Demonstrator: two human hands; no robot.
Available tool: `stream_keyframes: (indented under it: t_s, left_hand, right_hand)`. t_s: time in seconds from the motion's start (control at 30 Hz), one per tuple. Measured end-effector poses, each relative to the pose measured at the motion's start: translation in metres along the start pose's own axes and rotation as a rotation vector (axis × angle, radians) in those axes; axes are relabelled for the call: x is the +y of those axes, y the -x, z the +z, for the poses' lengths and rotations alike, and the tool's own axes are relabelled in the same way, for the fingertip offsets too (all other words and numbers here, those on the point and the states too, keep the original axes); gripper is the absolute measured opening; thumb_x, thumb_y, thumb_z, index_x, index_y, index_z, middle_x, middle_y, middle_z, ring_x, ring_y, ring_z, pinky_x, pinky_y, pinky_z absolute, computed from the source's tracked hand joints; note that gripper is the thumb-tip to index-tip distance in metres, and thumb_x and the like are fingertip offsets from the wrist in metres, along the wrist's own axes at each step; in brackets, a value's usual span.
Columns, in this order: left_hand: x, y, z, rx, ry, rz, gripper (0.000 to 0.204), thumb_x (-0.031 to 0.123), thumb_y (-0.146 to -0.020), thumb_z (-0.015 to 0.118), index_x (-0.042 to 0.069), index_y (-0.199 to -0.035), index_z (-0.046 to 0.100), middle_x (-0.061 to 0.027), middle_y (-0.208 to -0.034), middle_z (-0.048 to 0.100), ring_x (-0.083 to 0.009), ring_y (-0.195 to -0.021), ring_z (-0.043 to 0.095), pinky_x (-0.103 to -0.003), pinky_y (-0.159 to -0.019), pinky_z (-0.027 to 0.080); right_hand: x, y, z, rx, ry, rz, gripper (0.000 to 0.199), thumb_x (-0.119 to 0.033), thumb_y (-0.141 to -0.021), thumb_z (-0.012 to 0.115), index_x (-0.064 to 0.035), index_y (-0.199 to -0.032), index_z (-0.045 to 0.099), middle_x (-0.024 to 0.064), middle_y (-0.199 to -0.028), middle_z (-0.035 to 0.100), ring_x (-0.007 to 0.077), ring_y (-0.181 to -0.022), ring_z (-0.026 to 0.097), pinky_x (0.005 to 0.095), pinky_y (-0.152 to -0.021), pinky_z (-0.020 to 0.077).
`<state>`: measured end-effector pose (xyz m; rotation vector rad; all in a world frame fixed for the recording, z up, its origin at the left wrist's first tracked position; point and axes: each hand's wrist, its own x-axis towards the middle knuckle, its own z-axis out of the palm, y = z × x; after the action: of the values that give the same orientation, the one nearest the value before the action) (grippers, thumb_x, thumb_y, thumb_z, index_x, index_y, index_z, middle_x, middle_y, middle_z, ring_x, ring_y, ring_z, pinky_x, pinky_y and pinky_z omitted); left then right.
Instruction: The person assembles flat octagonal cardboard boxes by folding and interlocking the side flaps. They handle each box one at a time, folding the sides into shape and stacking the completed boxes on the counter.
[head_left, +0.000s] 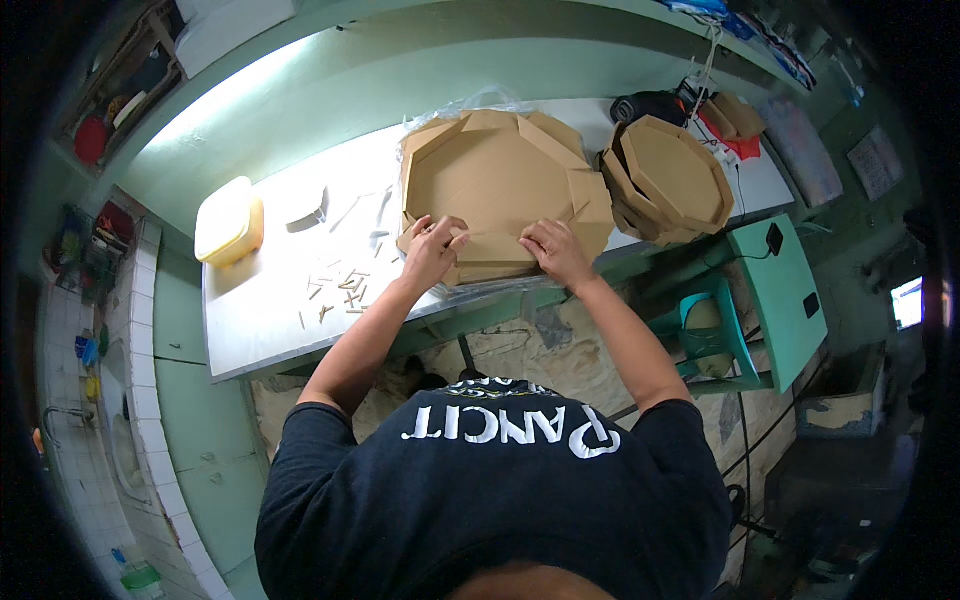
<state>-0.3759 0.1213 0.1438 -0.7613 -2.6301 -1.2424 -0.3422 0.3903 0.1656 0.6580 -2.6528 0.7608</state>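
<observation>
A large brown octagonal cardboard box (490, 180) lies in front of me on the white table (260, 310), its low side walls folded up around a flat base. At its near left corner, my left hand (435, 250) has its fingers curled and closed on the near side flap. My right hand (557, 252) pinches the same near flap farther right, fingertips pressed against the cardboard. Part of the flap is hidden under the fingers. More cardboard shows beneath this box, and clear plastic wrap (490, 98) sticks out behind it.
Several smaller octagonal cardboard boxes (680, 180) are stacked to the right. Small tan pieces (350, 288) lie scattered on the left of the table. A yellow lidded tub (230, 222) stands at the left end. A green chair (715, 335) is below right, beside a green table (785, 300).
</observation>
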Motion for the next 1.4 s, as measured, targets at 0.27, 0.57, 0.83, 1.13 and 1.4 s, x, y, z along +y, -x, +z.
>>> stream_keyframes:
  t_s: [0.27, 0.57, 0.83, 1.13, 1.4]
  left_hand:
    - [0.007, 0.017, -0.007, -0.007, -0.397, 0.339, 0.035, 0.042, -0.081, 0.069, 0.018, -0.107, 0.07, -0.0041, -0.109, 0.056, -0.0235, -0.111, 0.05, -0.049, -0.111, 0.025]
    - [0.008, 0.017, -0.001, -0.174, -0.581, 0.285, 0.033, 0.044, -0.085, 0.063, 0.019, -0.106, 0.07, 0.0003, -0.1, 0.06, -0.0197, -0.114, 0.048, -0.059, -0.112, 0.016]
    - [0.023, 0.0, -0.024, 0.292, -0.512, 0.299, 0.028, 0.037, -0.083, 0.068, 0.014, -0.099, 0.069, 0.0, -0.101, 0.061, -0.023, -0.117, 0.044, -0.055, -0.113, 0.011]
    - [0.043, 0.007, 0.015, 0.376, 1.235, -0.631, 0.044, 0.024, -0.092, 0.063, -0.002, -0.123, 0.047, -0.0159, -0.107, 0.061, -0.0256, -0.086, 0.067, -0.038, -0.073, 0.058]
    - [-0.018, 0.006, -0.031, 0.423, 1.17, -0.493, 0.03, 0.012, -0.092, 0.056, 0.0, -0.119, 0.051, -0.0111, -0.109, 0.06, -0.0242, -0.095, 0.064, -0.04, -0.074, 0.058]
  right_hand:
    - [0.003, 0.013, -0.003, 0.043, 0.19, -0.35, 0.033, -0.032, -0.081, 0.07, -0.0068, -0.101, 0.062, 0.007, -0.103, 0.058, 0.0273, -0.096, 0.057, 0.0409, -0.086, 0.0445]
    - [0.004, 0.01, 0.003, -0.178, 0.145, -0.314, 0.026, -0.017, -0.075, 0.073, -0.005, -0.09, 0.056, 0.0101, -0.09, 0.056, 0.0294, -0.091, 0.055, 0.0404, -0.08, 0.0434]
    - [-0.019, -0.017, -0.003, 0.023, 0.412, -0.354, 0.016, -0.01, -0.072, 0.065, -0.0081, -0.082, 0.053, 0.0072, -0.083, 0.053, 0.0245, -0.086, 0.055, 0.0412, -0.084, 0.0392]
    - [-0.079, -0.029, 0.026, 0.191, 0.482, -0.37, 0.016, -0.015, -0.07, 0.066, -0.0122, -0.081, 0.054, 0.0037, -0.081, 0.052, 0.0224, -0.086, 0.054, 0.0451, -0.084, 0.0349]
    - [-0.089, 0.008, -0.064, 0.612, 0.304, -0.105, 0.067, -0.04, -0.081, 0.07, -0.0076, -0.136, 0.049, 0.0173, -0.138, 0.046, 0.0335, -0.136, 0.033, 0.0581, -0.11, 0.0147]
